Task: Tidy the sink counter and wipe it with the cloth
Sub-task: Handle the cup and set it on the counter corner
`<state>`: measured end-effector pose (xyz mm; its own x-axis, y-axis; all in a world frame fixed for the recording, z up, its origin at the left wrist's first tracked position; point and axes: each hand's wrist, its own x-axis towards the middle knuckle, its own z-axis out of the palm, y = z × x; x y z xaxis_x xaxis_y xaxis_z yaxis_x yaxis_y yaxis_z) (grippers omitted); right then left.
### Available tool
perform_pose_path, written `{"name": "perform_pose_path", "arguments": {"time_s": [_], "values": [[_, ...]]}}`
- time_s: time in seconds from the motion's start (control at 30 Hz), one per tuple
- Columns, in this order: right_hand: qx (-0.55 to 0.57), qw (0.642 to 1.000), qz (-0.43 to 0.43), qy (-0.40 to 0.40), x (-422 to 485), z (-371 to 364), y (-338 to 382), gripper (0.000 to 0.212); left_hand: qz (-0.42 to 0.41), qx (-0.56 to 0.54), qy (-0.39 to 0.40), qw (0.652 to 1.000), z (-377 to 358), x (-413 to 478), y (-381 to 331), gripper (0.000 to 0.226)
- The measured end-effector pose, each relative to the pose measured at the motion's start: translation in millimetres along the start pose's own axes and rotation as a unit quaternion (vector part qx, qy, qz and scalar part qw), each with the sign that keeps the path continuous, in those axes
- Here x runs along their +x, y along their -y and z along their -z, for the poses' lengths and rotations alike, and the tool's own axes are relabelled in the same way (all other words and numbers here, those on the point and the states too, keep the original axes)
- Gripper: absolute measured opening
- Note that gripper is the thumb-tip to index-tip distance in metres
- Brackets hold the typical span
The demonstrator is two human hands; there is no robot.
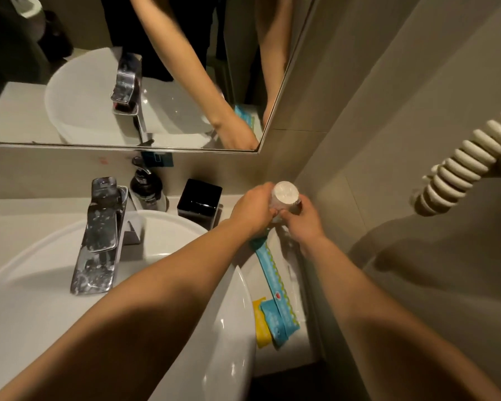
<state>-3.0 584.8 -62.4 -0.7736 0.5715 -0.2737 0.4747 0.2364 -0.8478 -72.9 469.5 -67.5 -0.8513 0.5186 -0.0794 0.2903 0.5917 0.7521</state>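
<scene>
Both my hands hold a wrapped white cup (pixel 285 195), bottom up, above the counter's far right corner. My left hand (pixel 255 211) grips its left side and my right hand (pixel 301 224) grips it from below on the right. Under them on the narrow counter strip (pixel 307 342) lies a long blue packet (pixel 272 273), reaching toward me, beside a yellow packet (pixel 261 322) and another blue one (pixel 275 325). No cloth shows.
A white basin (pixel 229 357) fills the lower left, with a chrome tap (pixel 102 235) behind it. A dark soap pump bottle (pixel 146 186) and a black square box (pixel 200 198) stand at the back wall. A coiled hairdryer cord (pixel 463 163) hangs on the right wall. A mirror (pixel 70 82) is above.
</scene>
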Motion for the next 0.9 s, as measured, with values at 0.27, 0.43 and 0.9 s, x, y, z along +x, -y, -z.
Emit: {"name": "perform_pose_path", "arguments": {"time_s": [0.27, 0.43, 0.9], "values": [[0.065, 0.996, -0.067, 0.002, 20, -14, -5, 0.063, 0.028, 0.001, 0.005, 1.0, -16, 24, 11, 0.046], [0.078, 0.993, -0.086, 0.028, 19, -16, -7, 0.066, 0.055, -0.027, 0.008, 0.998, -23, 26, 22, 0.049], [0.08, 0.993, -0.073, -0.05, -23, -11, -19, 0.058, 0.015, 0.007, -0.018, 1.0, 6, -37, 12, 0.064]]}}
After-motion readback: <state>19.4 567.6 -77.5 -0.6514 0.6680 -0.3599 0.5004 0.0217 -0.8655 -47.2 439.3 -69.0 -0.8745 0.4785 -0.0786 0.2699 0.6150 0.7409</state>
